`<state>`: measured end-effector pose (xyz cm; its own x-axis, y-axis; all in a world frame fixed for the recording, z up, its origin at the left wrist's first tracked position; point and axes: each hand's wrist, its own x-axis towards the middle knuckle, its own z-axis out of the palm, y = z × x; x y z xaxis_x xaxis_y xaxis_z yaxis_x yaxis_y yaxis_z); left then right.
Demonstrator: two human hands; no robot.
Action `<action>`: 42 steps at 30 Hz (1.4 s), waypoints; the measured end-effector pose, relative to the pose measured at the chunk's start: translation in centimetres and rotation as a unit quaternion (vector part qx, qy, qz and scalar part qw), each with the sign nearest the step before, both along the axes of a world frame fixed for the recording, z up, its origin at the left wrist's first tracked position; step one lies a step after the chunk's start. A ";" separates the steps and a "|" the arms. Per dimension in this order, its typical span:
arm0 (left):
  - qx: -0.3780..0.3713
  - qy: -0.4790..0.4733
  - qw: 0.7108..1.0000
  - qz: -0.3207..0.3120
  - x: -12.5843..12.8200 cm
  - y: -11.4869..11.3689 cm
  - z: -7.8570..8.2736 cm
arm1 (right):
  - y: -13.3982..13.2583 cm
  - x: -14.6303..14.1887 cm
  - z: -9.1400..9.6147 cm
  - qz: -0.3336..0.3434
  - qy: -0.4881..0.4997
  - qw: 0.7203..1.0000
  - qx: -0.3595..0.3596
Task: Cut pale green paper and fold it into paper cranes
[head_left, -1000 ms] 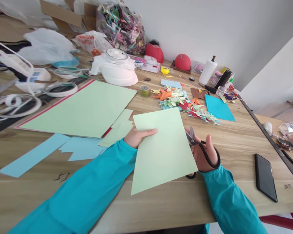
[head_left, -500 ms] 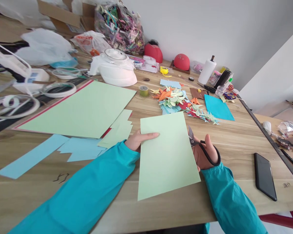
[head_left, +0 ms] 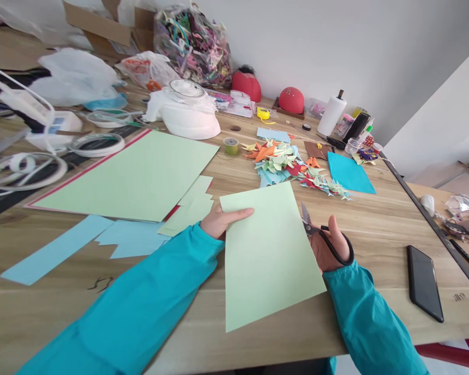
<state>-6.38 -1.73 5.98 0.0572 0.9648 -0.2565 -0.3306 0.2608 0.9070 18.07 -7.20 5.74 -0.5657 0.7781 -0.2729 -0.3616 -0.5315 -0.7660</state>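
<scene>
A light green paper sheet (head_left: pixel 271 260) is held above the front of the table, tilted, its lower edge towards me. My left hand (head_left: pixel 224 219) grips its left side, thumb lying on top and fingers hidden beneath. Dark scissors (head_left: pixel 310 227) with black handles sit in my right hand (head_left: pixel 328 247), a handle loop around the hand and the blades pointing up and away. My right thumb sticks up; the other fingers are partly hidden behind the sheet's right edge. Left of my hands are smaller green paper pieces (head_left: pixel 193 208) and blue paper strips (head_left: pixel 131 238).
A large green sheet (head_left: pixel 133 177) lies at the left. Folded paper cranes (head_left: pixel 279 161) are heaped beyond my hands, beside a blue paper square (head_left: pixel 349 173). A phone (head_left: pixel 424 284) lies at the right. White tape rolls (head_left: pixel 96 145) and a spool (head_left: pixel 230 146) sit farther back.
The green sheet has turned slightly, its top left corner going left and its lower edge coming nearer to me. My left hand keeps hold of it; the scissors stay in my right hand.
</scene>
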 end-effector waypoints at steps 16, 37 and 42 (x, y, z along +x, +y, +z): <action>-0.001 -0.006 1.000 0.009 -0.3 0.1 0.4 | -0.3 -1.0 0.7 -0.062 0.057 0.996 0.038; -0.031 -0.011 0.999 -0.018 0.1 -0.2 0.4 | -0.2 -1.4 0.6 -0.097 0.056 0.993 0.050; -0.043 0.007 0.997 -0.064 0.2 -0.7 0.5 | -0.2 -0.7 0.3 -0.088 0.030 0.994 0.053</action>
